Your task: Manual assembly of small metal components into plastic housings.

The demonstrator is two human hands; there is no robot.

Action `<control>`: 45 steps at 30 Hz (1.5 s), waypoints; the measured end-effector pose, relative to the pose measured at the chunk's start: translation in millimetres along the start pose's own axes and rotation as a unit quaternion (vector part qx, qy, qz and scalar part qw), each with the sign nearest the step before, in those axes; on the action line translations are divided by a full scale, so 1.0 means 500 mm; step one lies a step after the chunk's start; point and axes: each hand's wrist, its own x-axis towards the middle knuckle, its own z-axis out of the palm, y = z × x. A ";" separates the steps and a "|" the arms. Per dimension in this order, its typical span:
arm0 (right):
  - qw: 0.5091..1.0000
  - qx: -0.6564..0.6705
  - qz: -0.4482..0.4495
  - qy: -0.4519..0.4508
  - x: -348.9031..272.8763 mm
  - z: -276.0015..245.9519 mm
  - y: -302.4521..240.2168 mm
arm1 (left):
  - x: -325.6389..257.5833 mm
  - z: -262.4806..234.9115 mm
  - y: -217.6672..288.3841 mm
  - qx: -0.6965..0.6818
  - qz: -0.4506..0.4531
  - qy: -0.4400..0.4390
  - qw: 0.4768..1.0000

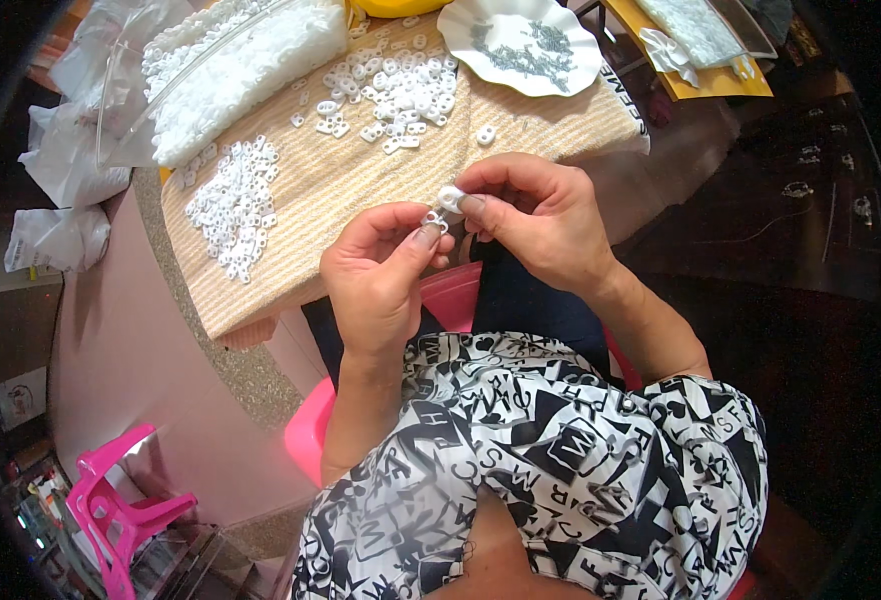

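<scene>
Close together above the table's near edge, both my hands pinch small white plastic parts. My left hand (376, 275) grips a small white plastic piece with holes (438, 221) between thumb and forefinger. In my right hand (551, 220), thumb and forefinger close on a rounded white plastic piece (450, 197). The two pieces meet or nearly touch; fingertips hide the exact join. Just beyond, a single white two-holed piece (487, 134) lies on the striped cloth (331, 205), with a thin pin-like bit (524, 126) beside it.
A heap of rounded white two-holed pieces (401, 85) and a pile of smaller white pieces (233, 210) lie on the cloth. A clear bin of white parts (251, 80) stands back left. A scalloped white plate (481, 85) holds small dark metal bits. A pink stool (111, 500) stands lower left.
</scene>
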 end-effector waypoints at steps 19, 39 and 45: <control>0.990 0.117 0.048 -0.067 -0.006 0.002 -0.013 | -0.006 0.006 -0.006 0.047 0.080 -0.010 0.996; 0.985 0.125 0.058 -0.100 -0.012 -0.005 -0.012 | 0.004 -0.016 -0.026 0.068 0.157 -0.132 0.976; 0.988 0.096 0.037 -0.115 -0.010 -0.009 -0.009 | 0.003 -0.016 -0.036 0.086 0.181 -0.128 0.971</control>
